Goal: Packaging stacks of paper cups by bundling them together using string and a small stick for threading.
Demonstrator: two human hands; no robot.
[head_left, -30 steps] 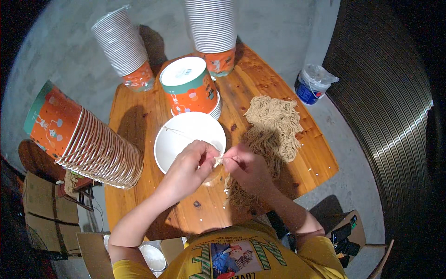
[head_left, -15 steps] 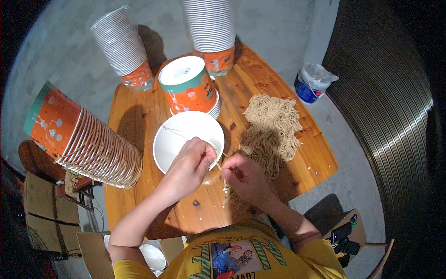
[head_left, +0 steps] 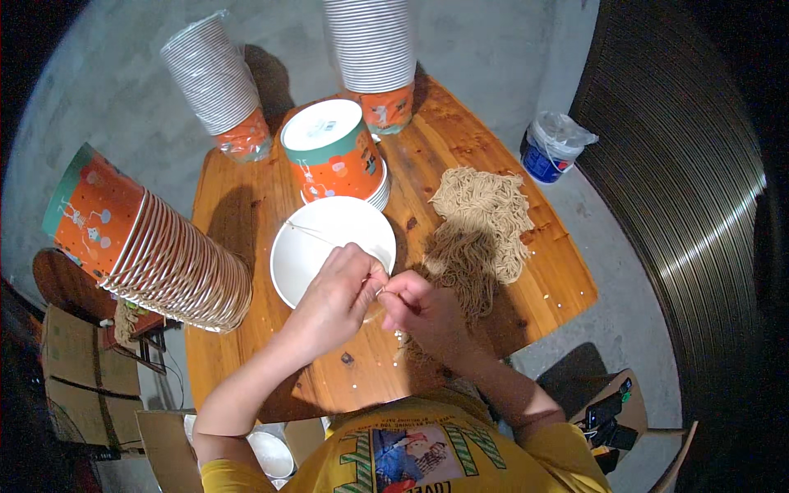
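Observation:
A white paper bucket (head_left: pixel 306 256) sits on the wooden table in front of me, its open mouth toward me. Thin beige string (head_left: pixel 308 232) runs across that mouth to my fingers. My left hand (head_left: pixel 333 300) is closed in a pinch on the string over the bucket's near rim. Fingertips almost touching it, my right hand (head_left: pixel 427 316) also pinches the string; the exact point between the fingers is hidden. Beyond my right hand lies a loose heap of beige string (head_left: pixel 485 205), partly in shadow.
A tilted stack of orange buckets (head_left: pixel 177 259), with string around its rims, leans at the left. An upturned orange bucket (head_left: pixel 341 168) tops a short stack. Two tall bucket stacks (head_left: pixel 205 78) stand at the back. A blue-white pail (head_left: pixel 552 152) sits on the floor, right.
My right hand has moved left and slightly up, closing the gap to my left hand. The short span of string between the hands is now mostly hidden.

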